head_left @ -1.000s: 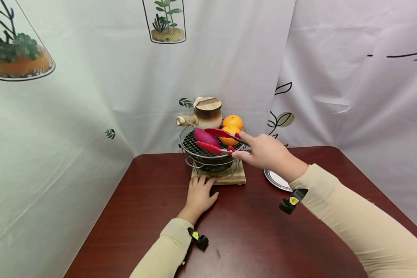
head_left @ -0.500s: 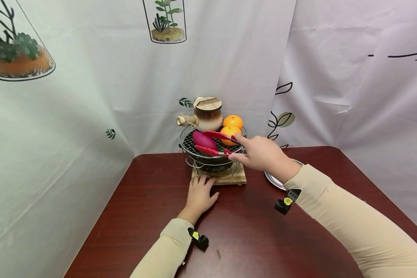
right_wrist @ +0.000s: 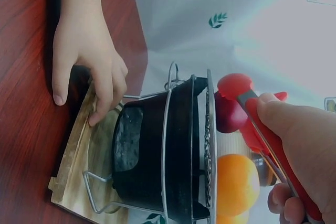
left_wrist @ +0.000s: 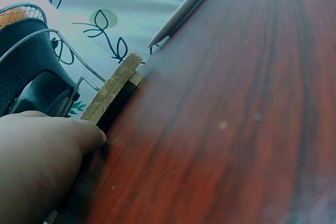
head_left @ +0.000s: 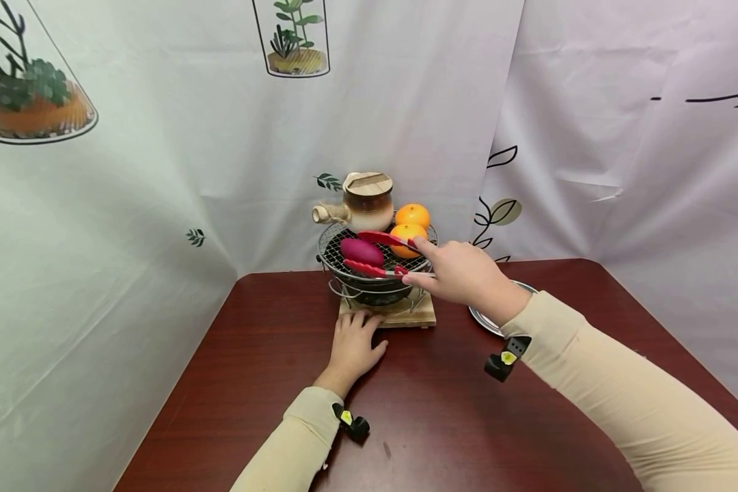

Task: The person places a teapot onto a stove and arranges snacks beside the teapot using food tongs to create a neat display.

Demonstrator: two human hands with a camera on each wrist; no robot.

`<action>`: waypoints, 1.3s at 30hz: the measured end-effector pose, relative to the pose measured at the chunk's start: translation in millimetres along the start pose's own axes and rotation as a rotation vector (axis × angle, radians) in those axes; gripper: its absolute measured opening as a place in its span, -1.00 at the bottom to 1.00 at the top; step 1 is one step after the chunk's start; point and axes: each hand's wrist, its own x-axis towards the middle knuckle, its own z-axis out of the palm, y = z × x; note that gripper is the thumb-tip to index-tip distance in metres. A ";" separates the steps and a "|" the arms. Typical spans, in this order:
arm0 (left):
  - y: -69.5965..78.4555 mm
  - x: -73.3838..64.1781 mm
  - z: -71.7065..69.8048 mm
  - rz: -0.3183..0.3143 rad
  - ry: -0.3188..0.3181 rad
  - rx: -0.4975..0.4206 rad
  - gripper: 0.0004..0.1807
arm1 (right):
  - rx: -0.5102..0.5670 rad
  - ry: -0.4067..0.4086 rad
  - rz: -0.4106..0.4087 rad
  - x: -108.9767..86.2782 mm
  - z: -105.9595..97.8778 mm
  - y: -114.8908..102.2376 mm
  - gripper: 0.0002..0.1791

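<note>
My right hand (head_left: 467,273) grips a pair of red-tipped tongs (head_left: 364,268) over the round wire grill. Between the spread tips a purple oval piece, like a sweet potato (head_left: 361,253), lies on the mesh. In the right wrist view, the tongs' red handle (right_wrist: 281,158) lies under the thumb, with curled fingers opposite. Two oranges (head_left: 412,216) sit at the grill's right side, the nearer one partly behind the tongs. With relaxed fingers, my left hand (head_left: 352,345) rests its fingertips on the front edge of the wooden board (head_left: 406,319), its thumb toward the table.
The black stove (right_wrist: 152,145) stands in a wire frame on the board. At the back of the grill is a lidded clay pot (head_left: 369,208), its handle (head_left: 331,213) pointing left. A white plate (left_wrist: 181,13) lies to the right. Printed curtains (head_left: 270,150) hang behind the table.
The purple piece has come slightly down and left and now lies flatter on the mesh. The tong tips have spread a little, and my right hand has shifted slightly left. My left hand stays put.
</note>
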 end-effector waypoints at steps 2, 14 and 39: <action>0.1 0.2 0.2 -0.001 0.002 0.000 -0.49 | -0.001 -0.002 0.000 0.5 0.0 0.6 -0.16; 0.9 -0.9 0.4 0.008 0.009 -0.002 -0.50 | 0.038 -0.031 0.026 -2.3 -6.9 4.2 -0.05; 0.7 -1.2 1.3 -0.008 0.001 0.003 -0.50 | 0.140 0.057 0.257 -30.2 -35.1 68.1 0.06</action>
